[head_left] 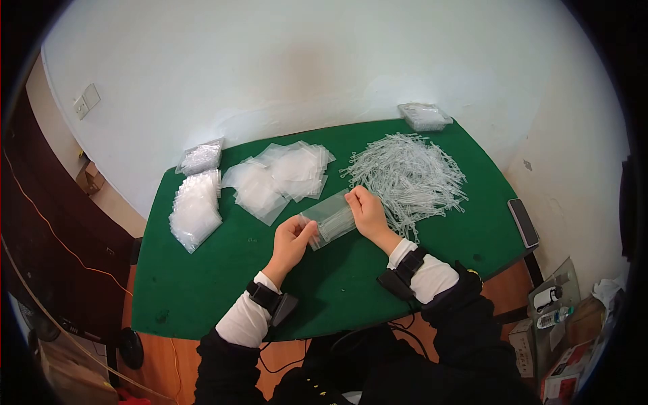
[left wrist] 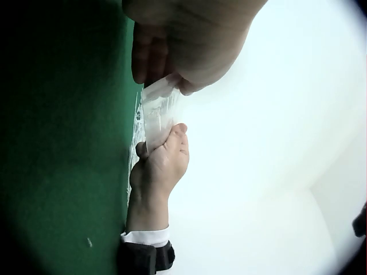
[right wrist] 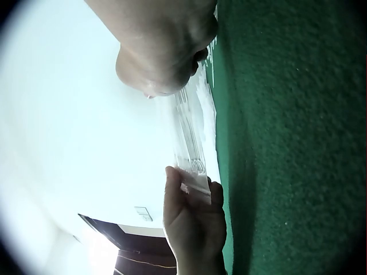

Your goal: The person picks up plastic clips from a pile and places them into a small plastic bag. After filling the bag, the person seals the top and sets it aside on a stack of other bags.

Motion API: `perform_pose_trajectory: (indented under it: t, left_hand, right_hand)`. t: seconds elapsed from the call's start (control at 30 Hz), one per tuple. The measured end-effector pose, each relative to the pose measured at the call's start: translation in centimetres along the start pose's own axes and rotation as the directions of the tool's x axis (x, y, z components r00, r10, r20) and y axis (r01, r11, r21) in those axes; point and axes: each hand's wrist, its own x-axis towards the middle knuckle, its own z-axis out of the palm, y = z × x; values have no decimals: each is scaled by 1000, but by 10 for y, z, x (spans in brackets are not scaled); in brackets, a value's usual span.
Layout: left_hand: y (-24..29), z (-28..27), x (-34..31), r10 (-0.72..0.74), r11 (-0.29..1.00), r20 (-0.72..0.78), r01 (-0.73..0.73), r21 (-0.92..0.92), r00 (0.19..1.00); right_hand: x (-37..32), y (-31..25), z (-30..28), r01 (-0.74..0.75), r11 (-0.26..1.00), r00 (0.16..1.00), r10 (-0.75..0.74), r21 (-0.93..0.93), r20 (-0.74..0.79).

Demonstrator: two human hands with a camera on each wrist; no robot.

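A clear plastic bag (head_left: 331, 221) with thin clear looped pieces inside is held above the green table between both hands. The left hand (head_left: 291, 244) pinches its left end, thumb on top. At the other end the right hand (head_left: 370, 214) grips the bag with curled fingers. In the right wrist view the looped ends of the pieces (right wrist: 198, 165) lie near the left hand (right wrist: 198, 229). The left wrist view shows the bag (left wrist: 157, 117) stretched between the hands. Just beyond the right hand lies a large heap of similar clear pieces (head_left: 412, 175).
Flat clear bags (head_left: 283, 174) lie spread behind the hands, with a fanned stack of bags (head_left: 196, 212) at the left. Packed bundles stand at the back left (head_left: 201, 156) and back right (head_left: 425, 117). A phone (head_left: 523, 223) lies at the right edge.
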Motion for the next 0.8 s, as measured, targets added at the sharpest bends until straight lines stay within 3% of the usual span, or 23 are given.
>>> perform_pose_trajectory:
  t: [0.53,0.8]
  left_hand:
    - [-6,-2,1,42,994,-64,-36,99,997]
    - [-13,-12,-1,-58,996,-167,70,64,984]
  right_hand:
    - [1,6,1,26,998,1000,-25,-56,16]
    - [4,22,5,63,997,995,-67,-54,-79]
